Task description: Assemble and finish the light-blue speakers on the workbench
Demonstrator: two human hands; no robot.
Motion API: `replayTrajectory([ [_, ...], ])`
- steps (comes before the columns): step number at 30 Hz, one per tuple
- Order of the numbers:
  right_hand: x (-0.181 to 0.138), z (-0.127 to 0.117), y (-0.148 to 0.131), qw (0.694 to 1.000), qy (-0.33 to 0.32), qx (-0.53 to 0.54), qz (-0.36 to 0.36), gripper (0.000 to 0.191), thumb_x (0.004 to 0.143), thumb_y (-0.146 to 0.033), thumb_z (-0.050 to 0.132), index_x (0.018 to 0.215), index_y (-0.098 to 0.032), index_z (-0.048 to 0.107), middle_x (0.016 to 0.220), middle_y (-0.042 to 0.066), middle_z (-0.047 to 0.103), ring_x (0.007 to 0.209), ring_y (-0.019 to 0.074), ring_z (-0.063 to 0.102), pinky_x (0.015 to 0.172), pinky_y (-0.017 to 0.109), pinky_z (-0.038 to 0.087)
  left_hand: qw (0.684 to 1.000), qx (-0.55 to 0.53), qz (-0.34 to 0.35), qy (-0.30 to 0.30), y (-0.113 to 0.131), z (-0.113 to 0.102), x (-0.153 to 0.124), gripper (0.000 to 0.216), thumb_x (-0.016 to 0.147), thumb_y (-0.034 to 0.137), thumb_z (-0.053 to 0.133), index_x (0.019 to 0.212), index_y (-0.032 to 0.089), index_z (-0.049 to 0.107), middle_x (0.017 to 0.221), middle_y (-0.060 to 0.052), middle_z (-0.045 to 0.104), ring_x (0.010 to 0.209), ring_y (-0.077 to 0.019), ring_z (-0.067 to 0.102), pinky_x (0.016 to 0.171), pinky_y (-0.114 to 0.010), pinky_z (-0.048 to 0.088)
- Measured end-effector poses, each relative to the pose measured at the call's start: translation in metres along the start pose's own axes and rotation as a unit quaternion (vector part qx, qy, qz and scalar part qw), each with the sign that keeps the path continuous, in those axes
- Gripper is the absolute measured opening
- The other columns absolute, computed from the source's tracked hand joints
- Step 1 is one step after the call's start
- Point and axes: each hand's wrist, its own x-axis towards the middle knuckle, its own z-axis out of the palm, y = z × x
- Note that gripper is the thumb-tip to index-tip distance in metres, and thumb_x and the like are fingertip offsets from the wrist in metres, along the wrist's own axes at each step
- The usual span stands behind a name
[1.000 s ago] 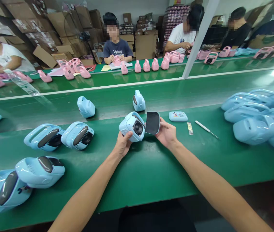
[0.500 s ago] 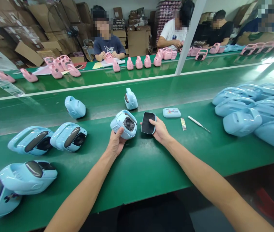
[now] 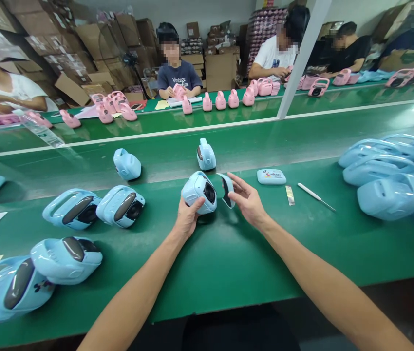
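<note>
My left hand (image 3: 188, 214) is closed around a light blue speaker (image 3: 194, 191), holding it just over the green table with its round black driver turned to the right. In my right hand (image 3: 249, 201) is a curved blue speaker cover (image 3: 230, 187) with a dark inner side, pinched between thumb and fingers. A narrow gap separates the cover from the speaker's open front. To the right lie a flat blue panel (image 3: 272, 177) with a cartoon print, a small foil strip (image 3: 290, 195) and a white-handled screwdriver (image 3: 314, 196).
More blue speakers stand at the left (image 3: 119, 207) and beyond my hands (image 3: 206, 155). Blue housings (image 3: 389, 195) are piled at the right. Across the bench, several people handle pink speakers (image 3: 233, 99). A slanted metal post (image 3: 298, 68) rises from the far ledge.
My right hand has turned the cover from facing me to edge-on, facing the speaker. The speaker has turned further to the right. The whole view has shifted leftward.
</note>
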Motion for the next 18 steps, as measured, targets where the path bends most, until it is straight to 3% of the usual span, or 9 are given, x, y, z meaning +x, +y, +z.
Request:
replayTrajectory([
  [3, -0.007, 0.007, 0.008, 0.99, -0.004, -0.115, -0.087, 0.072, 0.073, -0.052, 0.094, 0.137, -0.028, 0.072, 0.132, 0.009, 0.077, 0.125, 0.0296, 0.071, 0.116, 0.052, 0.054, 1.0, 0.018, 0.02, -0.012, -0.005, 0.002, -0.003, 0.097, 0.051, 0.045, 0.106, 0.136, 0.024, 0.064, 0.136, -0.01, 0.073, 0.12, -0.0305, 0.071, 0.089, -0.036, 0.064],
  [9, -0.018, 0.016, 0.012, 0.948, -0.015, -0.255, -0.189, 0.064, 0.078, -0.056, 0.091, 0.135, -0.032, 0.075, 0.134, 0.008, 0.072, 0.126, 0.028, 0.068, 0.109, 0.046, 0.058, 0.995, 0.061, 0.058, -0.061, -0.011, 0.002, -0.007, 0.105, 0.055, 0.041, 0.105, 0.148, 0.027, 0.058, 0.148, -0.01, 0.068, 0.134, -0.0299, 0.065, 0.112, -0.039, 0.052],
  [18, -0.024, 0.012, 0.001, 0.891, -0.06, -0.363, -0.267, 0.058, 0.092, -0.042, 0.079, 0.148, -0.035, 0.067, 0.141, 0.011, 0.065, 0.124, 0.0305, 0.066, 0.109, 0.052, 0.057, 0.993, 0.067, 0.054, -0.083, -0.011, 0.003, -0.008, 0.106, 0.059, 0.043, 0.102, 0.152, 0.027, 0.056, 0.149, -0.011, 0.067, 0.133, -0.031, 0.065, 0.112, -0.04, 0.051],
])
